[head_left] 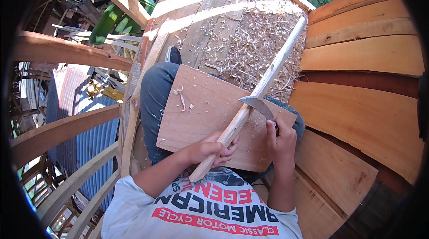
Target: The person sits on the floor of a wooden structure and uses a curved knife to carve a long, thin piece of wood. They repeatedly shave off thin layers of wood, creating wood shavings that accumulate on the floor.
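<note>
A long, pale wooden pole [273, 70] slants from near my belly up to the far right, over a flat wooden board [196, 105] lying across my lap. My left hand [214, 149] is wrapped round the pole close to its near end. In my right hand [281, 139] is a knife with a curved blade [259, 105]; the fist covers most of the handle. The blade crosses the pole around its middle and appears to touch it. A few curled shavings [181, 96] lie on the board's left part.
Wood shavings [254, 42] cover much of the plank floor [192, 24] ahead. Wide wooden planks [357, 105] form the right side. Open wooden rails [76, 51] run along the left, with corrugated metal sheets [96, 145] below. My shoe [174, 54] rests near the left floor edge.
</note>
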The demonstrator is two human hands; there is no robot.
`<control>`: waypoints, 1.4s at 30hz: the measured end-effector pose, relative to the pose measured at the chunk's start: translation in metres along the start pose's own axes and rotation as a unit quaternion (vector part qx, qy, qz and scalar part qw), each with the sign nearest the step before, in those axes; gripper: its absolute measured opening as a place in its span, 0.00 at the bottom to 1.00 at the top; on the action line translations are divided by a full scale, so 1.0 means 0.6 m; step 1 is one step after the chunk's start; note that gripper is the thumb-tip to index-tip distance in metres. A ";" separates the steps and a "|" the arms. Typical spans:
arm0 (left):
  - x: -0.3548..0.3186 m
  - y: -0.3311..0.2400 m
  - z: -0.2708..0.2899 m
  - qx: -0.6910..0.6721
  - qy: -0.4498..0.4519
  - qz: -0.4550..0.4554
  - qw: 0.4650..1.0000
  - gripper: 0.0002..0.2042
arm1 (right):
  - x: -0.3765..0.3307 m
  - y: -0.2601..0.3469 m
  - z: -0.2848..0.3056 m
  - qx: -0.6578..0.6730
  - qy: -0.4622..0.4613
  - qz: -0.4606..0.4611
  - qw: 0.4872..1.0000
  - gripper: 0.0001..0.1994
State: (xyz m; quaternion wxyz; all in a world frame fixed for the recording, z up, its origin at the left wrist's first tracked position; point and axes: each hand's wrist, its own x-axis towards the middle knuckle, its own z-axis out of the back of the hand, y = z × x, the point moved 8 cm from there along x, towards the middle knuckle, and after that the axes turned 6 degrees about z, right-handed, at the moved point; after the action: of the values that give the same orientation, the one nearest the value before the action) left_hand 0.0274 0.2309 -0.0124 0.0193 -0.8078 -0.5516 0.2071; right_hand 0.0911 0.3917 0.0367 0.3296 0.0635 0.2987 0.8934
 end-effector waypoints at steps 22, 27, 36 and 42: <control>-0.003 0.010 -0.006 -0.006 0.014 -0.003 1.000 0.20 | 0.006 0.016 -0.001 -0.044 -0.002 0.026 0.999 0.25; -0.010 0.024 -0.024 -0.009 -0.001 0.001 1.000 0.22 | -0.008 0.029 0.012 -0.019 -0.023 0.051 0.998 0.28; -0.009 0.061 -0.075 -0.012 -0.016 0.030 0.999 0.25 | -0.056 0.026 0.051 -0.021 -0.081 0.100 0.991 0.31; -0.011 0.076 -0.091 -0.096 0.028 0.063 0.993 0.25 | -0.070 0.031 0.069 -0.035 -0.083 0.104 0.991 0.31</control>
State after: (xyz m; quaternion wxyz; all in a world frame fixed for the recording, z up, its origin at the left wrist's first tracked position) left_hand 0.0850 0.2181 0.0275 -0.0563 -0.8446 -0.5159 0.1316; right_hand 0.1260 0.3746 0.0850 0.2608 0.1564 0.2307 0.9243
